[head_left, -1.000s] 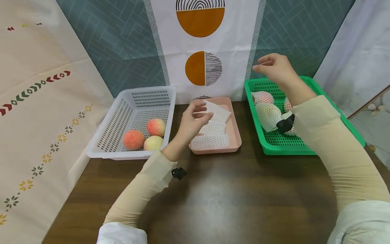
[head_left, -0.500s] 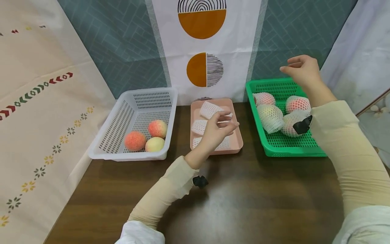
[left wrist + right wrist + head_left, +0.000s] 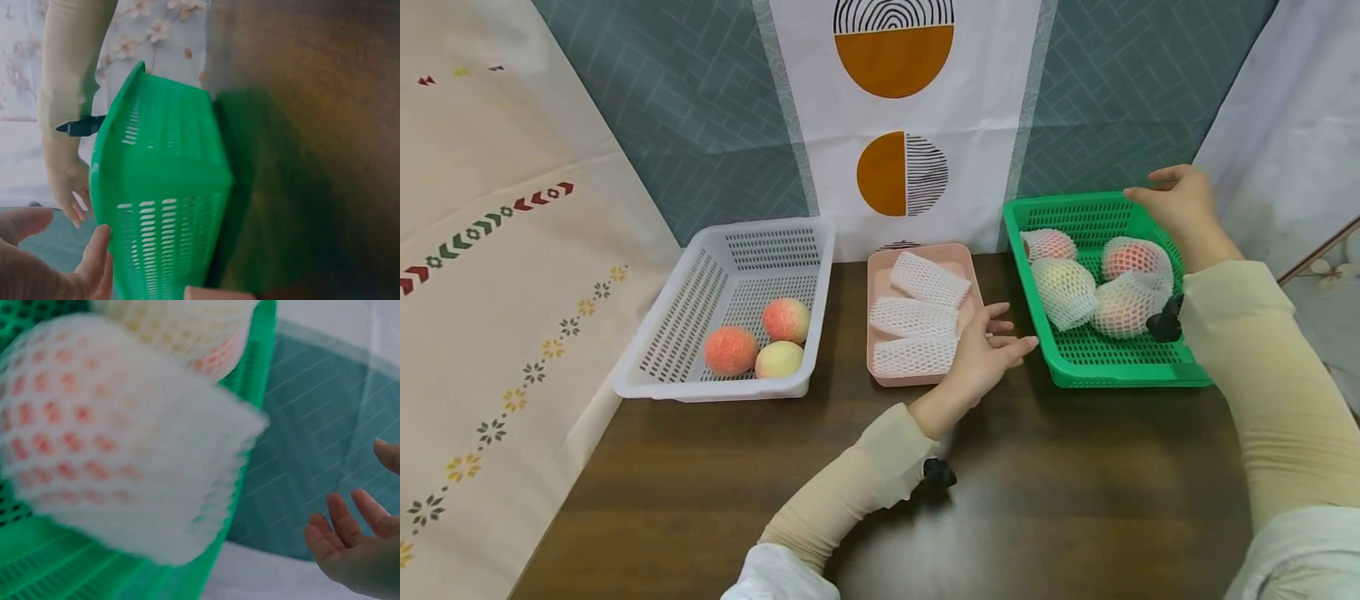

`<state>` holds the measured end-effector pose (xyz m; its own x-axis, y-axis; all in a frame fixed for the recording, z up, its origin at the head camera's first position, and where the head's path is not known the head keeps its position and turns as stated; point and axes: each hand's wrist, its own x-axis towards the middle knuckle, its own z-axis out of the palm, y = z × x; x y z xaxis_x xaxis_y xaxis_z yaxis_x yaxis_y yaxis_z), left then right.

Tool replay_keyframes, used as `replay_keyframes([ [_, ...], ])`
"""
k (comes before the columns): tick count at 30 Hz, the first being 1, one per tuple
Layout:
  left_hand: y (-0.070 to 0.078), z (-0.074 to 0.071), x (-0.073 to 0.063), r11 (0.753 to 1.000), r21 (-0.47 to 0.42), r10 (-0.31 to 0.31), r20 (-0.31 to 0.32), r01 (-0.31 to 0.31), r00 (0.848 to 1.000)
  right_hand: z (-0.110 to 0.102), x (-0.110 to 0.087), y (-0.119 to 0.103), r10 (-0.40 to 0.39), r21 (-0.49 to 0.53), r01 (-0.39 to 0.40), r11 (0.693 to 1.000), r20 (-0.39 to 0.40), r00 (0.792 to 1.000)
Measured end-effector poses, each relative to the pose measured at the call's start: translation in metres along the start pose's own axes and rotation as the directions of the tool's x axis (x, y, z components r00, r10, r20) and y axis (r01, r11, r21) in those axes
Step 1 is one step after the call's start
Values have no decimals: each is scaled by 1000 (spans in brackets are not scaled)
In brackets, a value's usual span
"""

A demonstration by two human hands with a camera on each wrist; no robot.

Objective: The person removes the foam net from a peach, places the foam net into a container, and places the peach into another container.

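Note:
My left hand (image 3: 981,358) hovers with its fingers loosely spread between the pink tray (image 3: 917,379) and the green basket (image 3: 1120,377). Nothing is in it. In the left wrist view its fingertips lie close to the green basket's rim; I cannot tell if they touch. My right hand (image 3: 1183,208), likewise holding nothing, is near the green basket's back right corner. Several peaches in white foam nets lie in that basket, among them a yellowish one (image 3: 1063,292) and a pinkish one (image 3: 69,425). Flat foam nets (image 3: 917,317) lie in the pink tray.
To the left, a white basket (image 3: 662,387) holds bare peaches: an orange-red one (image 3: 730,350), a pink-yellow one (image 3: 786,319) and a pale yellow one (image 3: 779,359). All containers stand on a dark wooden table (image 3: 1037,492), with a patterned cloth (image 3: 977,167) behind.
My left hand has moved right, from above the pink tray to beside the green basket. The right hand has shifted right and then lowered toward the basket's back corner, uncovering the netted peaches.

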<state>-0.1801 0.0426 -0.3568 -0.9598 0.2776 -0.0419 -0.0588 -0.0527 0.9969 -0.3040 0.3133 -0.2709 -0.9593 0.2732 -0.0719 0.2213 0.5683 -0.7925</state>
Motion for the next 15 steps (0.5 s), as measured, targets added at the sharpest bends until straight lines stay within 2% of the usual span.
replay_keyframes([
  [7, -12, 10, 2, 994, -102, -44, 4, 44, 999, -5, 10, 31, 37, 27, -36, 999, -23, 999],
  [12, -15, 18, 2, 985, -153, -77, 12, 78, 997, -2, 14, 48, 38, -32, -39, 999, -35, 999],
  [15, -15, 21, 4, 984, -155, -86, 2, 86, 996, 1, 14, 52, 47, -82, -48, 996, -9, 999],
])
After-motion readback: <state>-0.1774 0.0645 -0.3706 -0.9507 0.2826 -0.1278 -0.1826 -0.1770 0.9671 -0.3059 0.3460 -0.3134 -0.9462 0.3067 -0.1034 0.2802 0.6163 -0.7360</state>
